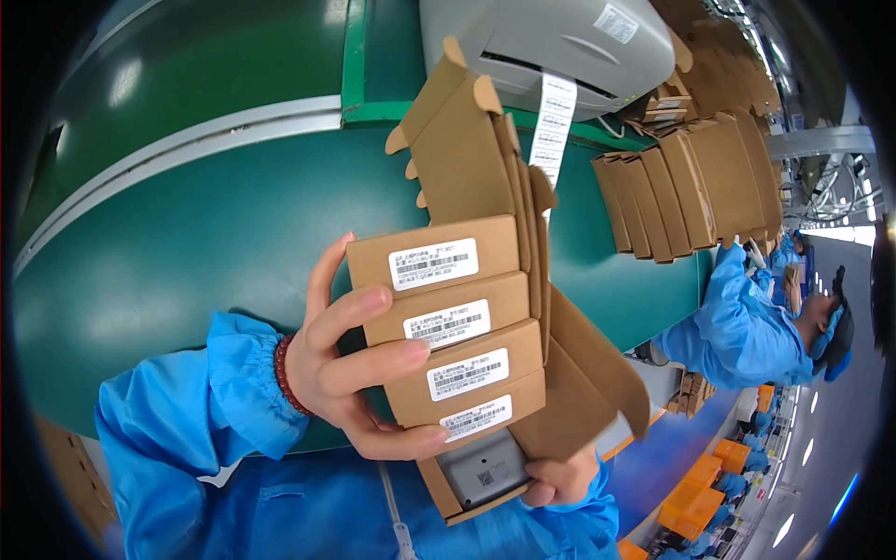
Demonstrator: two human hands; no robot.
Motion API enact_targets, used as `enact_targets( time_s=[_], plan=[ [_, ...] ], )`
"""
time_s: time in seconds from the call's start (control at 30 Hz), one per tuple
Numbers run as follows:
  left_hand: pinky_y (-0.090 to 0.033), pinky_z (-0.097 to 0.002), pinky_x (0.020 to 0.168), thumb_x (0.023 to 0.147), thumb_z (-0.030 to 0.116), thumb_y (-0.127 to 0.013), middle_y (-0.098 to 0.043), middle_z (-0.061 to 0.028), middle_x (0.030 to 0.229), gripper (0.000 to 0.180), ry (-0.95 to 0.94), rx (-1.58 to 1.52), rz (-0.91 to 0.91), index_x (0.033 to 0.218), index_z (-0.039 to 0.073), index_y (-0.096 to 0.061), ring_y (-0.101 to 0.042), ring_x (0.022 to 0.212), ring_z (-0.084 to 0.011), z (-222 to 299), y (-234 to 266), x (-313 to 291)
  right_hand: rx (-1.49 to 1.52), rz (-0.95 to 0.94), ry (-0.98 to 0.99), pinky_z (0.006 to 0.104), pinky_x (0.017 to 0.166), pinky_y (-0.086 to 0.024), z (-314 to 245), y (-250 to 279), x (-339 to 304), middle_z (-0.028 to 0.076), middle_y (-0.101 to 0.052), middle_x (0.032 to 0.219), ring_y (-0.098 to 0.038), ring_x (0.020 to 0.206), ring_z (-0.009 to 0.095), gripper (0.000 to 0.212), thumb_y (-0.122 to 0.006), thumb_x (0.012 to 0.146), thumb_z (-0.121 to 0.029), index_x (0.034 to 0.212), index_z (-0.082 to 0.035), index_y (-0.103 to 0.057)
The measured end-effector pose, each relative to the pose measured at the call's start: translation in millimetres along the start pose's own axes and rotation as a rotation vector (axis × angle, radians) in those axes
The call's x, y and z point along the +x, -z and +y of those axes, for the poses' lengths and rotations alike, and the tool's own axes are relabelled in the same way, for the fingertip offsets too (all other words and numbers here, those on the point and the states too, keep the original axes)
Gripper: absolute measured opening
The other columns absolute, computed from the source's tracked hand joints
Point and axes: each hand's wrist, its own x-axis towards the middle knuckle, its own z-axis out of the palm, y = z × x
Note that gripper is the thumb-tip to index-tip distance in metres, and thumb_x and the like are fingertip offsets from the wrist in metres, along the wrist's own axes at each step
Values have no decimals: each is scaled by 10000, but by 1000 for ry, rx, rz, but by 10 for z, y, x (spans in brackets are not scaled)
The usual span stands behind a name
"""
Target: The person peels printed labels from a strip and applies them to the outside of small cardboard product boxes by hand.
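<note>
My left hand [350, 369] grips a stack of several small brown cardboard boxes [371, 264], its fingers spread across their ends. Each of these ends carries a white barcode label [433, 265]. The boxes' lids stand open on the far side, and one raised lid [467, 154] reaches toward the back. Closest to my body, the lowest box lies open with a grey rectangular device [485, 469] inside. My right hand [567, 478] holds this open box at its right edge, the fingertips against the device's corner; its other fingers are hidden.
A grey label printer [551, 47] stands at the back, and a strip of printed labels [553, 131] hangs from it onto the green table [215, 252]. More open cardboard boxes [691, 191] are stacked at the right. Beyond the table's right edge, a person in blue [747, 317] works near orange crates [695, 495].
</note>
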Motion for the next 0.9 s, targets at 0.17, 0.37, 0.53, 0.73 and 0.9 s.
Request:
enact_targets(
  time_s=[0.17, 0.37, 0.53, 0.73, 0.9],
  plan=[
    [-186, -739, 851, 671, 618, -526, -357, -138, 1213, 474, 39, -46, -229, 1079, 382, -472, -279, 1174, -426, 177, 293, -35, 15, -208, -427, 332, 493, -428, -58, -48, 765, 112, -508, 635, -522, 530, 274, 406, -614, 711, -133, 1067, -1, -471],
    [-138, -731, 881, 591, 600, -642, -281, -130, 1260, 604, 28, -8, -235, 1109, 355, -450, -213, 1208, -439, 411, 192, -103, 254, -517, -768, 334, 630, -451, -18, 177, 1457, 167, -530, 800, -568, 706, 242, 498, -562, 831, -320, 1133, -36, -288],
    [-182, -672, 913, 488, 500, -763, -257, -149, 1234, 745, 63, 25, -243, 1118, 325, -405, -199, 1174, -510, 406, 330, -55, 18, -743, -889, 397, 757, -468, 303, -416, 2148, 266, -554, 939, -577, 890, 350, 531, -636, 737, -223, 1088, 5, -309],
    [-180, -663, 923, 634, 495, -661, -312, -222, 1272, 642, -51, 62, -241, 1185, 245, -444, -251, 1193, -473, 271, 661, 162, -120, -747, -652, 404, 807, -438, 323, -651, 2271, 253, -552, 1008, -524, 973, 392, 472, -495, 718, -12, 1165, -6, -344],
    [-189, -651, 934, 520, 331, -778, -262, -191, 1302, 835, 59, 412, -139, 1230, 212, -355, -257, 1187, -469, -93, 1537, 99, 351, -174, -496, 378, 803, -436, 443, -1057, 2368, 209, -524, 1083, -527, 1012, 312, 517, -510, 721, -25, 1200, -30, -316]
  ],
)
